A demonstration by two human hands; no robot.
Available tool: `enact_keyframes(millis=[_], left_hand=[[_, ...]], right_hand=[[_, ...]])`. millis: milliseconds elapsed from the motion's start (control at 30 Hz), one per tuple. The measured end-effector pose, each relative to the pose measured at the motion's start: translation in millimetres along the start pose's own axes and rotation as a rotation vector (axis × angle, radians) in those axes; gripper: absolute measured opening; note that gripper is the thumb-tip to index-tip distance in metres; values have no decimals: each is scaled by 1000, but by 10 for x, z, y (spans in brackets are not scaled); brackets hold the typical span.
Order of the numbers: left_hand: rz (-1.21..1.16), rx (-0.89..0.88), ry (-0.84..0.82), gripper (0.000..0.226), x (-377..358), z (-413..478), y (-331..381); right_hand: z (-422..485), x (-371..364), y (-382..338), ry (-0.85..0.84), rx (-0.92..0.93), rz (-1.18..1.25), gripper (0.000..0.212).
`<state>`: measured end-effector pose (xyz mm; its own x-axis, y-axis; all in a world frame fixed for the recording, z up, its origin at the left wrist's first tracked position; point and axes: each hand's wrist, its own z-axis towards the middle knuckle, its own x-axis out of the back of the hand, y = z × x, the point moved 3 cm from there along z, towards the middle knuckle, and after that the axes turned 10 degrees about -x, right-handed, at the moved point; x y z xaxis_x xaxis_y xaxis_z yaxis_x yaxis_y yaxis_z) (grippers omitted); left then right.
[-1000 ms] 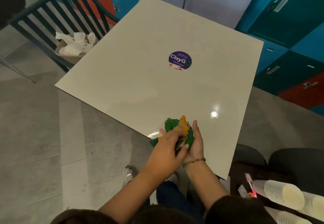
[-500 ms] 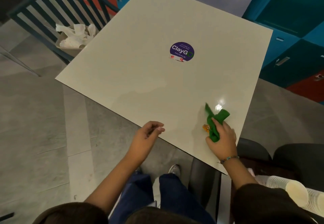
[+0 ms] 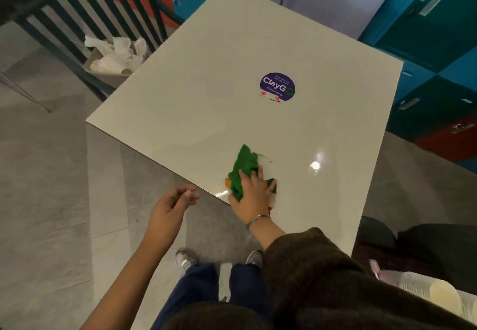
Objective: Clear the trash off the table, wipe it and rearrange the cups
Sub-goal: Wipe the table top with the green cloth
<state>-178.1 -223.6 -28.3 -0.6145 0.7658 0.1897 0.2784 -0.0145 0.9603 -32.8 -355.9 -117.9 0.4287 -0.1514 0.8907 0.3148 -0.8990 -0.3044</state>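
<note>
Since wiping is the step in hand, what counts is where the green cloth (image 3: 244, 162) lies against the bare spread of the tabletop (image 3: 196, 89). It sits close to the near edge, about midway along it, with the right hand (image 3: 254, 195) laid palm-down on its nearer half. The grip there is spread: the fingers (image 3: 259, 174) lie fanned over the fabric and press it flat rather than curling round it, as far as the view shows. A small orange scrap (image 3: 227, 182) peeks out at the cloth's left side. The cloth's long axis runs from the near edge away toward the purple sticker (image 3: 277, 87), its free end pointing at the far side.

Nearly all the surface to be wiped lies beyond and to either side of that free end, so the coming stroke likely pushes outward from the near edge. The right hand is plainly the nearer one. The left hand (image 3: 170, 204) hangs just off the near edge, fingers loosely curled and holding nothing. The stacked cups (image 3: 423, 287) lie off the tabletop, past its near right corner, so rearranging them looks not yet begun.
</note>
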Motion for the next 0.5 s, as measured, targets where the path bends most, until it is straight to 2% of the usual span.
enact_keyframes(millis=[233, 500], left_hand=[[57, 1, 39, 21, 1009, 241, -6], [68, 54, 217, 25, 1973, 716, -52]], right_hand=[[339, -128, -922, 2, -2, 4, 67], [613, -308, -1646, 9, 43, -57, 66]])
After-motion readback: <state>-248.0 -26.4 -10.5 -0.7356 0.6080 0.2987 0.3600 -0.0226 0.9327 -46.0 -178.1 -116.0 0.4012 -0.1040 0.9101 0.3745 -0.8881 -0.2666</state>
